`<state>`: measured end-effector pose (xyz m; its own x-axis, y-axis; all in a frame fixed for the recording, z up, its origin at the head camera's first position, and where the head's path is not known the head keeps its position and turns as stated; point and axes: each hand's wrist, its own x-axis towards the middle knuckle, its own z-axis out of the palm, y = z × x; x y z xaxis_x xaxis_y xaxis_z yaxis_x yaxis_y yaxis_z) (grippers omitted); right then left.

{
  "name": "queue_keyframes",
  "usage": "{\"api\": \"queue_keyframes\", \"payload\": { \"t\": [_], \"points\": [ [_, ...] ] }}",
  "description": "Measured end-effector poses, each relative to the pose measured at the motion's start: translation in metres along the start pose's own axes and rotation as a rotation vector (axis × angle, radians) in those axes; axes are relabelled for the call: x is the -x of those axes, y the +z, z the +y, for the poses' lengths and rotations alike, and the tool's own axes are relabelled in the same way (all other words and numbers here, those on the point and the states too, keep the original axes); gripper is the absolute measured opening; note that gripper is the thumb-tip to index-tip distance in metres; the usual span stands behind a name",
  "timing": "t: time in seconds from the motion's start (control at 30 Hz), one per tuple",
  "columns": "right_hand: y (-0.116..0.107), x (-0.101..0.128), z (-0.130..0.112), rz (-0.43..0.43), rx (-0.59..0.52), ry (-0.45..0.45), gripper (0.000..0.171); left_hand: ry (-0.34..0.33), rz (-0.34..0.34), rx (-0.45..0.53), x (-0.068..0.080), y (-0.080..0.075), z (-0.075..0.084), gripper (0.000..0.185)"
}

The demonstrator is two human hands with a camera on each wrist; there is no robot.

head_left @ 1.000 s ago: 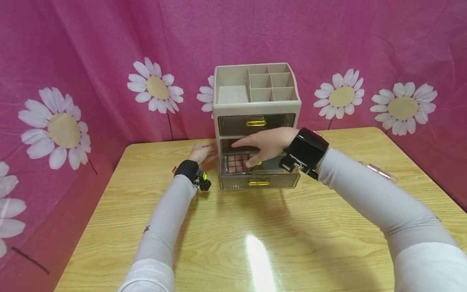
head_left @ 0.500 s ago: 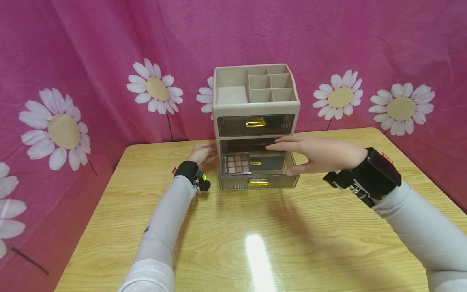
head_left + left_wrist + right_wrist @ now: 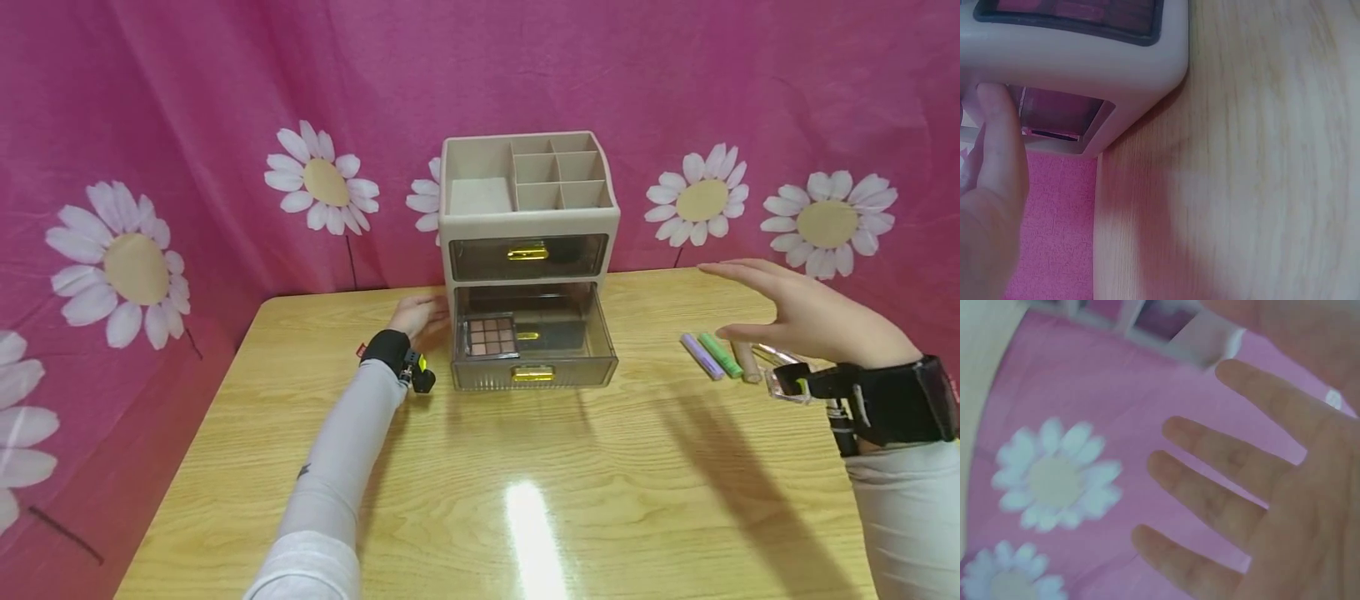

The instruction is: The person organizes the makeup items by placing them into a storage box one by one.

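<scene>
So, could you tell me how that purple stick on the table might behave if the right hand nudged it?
The purple stick looks round and slim, so it would probably roll. It lies close beside the green stick, which it might bump. The glossy table likely offers little grip.

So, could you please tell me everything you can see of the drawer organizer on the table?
The drawer organizer is a beige box that looks like plastic, standing upright at the back middle of the wooden table. Its open top is split into one large compartment and six small ones. Below are two smoky translucent drawers with gold handles: the upper drawer is closed, the lower drawer is pulled out, with an eyeshadow palette lying at its left. The left hand rests against its left side; the right hand is apart.
</scene>
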<state>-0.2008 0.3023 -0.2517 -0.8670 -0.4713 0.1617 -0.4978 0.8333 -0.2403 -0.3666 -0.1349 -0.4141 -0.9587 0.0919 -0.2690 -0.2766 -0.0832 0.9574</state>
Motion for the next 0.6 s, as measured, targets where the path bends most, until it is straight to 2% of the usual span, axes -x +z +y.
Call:
{"api": "queue_keyframes", "payload": {
  "t": [0.03,0.13,0.23,0.43,0.53,0.57,0.6],
  "points": [
    [0.002,0.004,0.010,0.007,-0.005,0.019,0.075,-0.003,0.000,0.006,0.004,0.003,0.002,0.038],
    [0.009,0.014,0.041,0.028,-0.013,0.051,0.077,-0.004,-0.006,0.003,0.002,0.002,0.002,0.038],
    [0.017,0.021,0.071,0.016,-0.014,0.102,0.078,0.004,0.002,-0.008,0.008,0.004,0.004,0.038],
    [0.039,0.035,0.111,-0.113,-0.021,0.254,0.071,0.024,0.009,-0.035,0.023,0.009,0.012,0.038],
    [0.052,0.042,0.125,-0.184,-0.039,0.310,0.072,0.030,0.003,-0.034,0.012,0.005,0.006,0.037],
    [0.056,0.044,0.129,-0.196,-0.046,0.314,0.071,0.028,-0.001,-0.037,0.016,0.006,0.008,0.037],
    [0.060,0.046,0.133,-0.205,-0.058,0.317,0.072,0.028,0.000,-0.020,0.010,0.004,0.005,0.037]
  ]
}}
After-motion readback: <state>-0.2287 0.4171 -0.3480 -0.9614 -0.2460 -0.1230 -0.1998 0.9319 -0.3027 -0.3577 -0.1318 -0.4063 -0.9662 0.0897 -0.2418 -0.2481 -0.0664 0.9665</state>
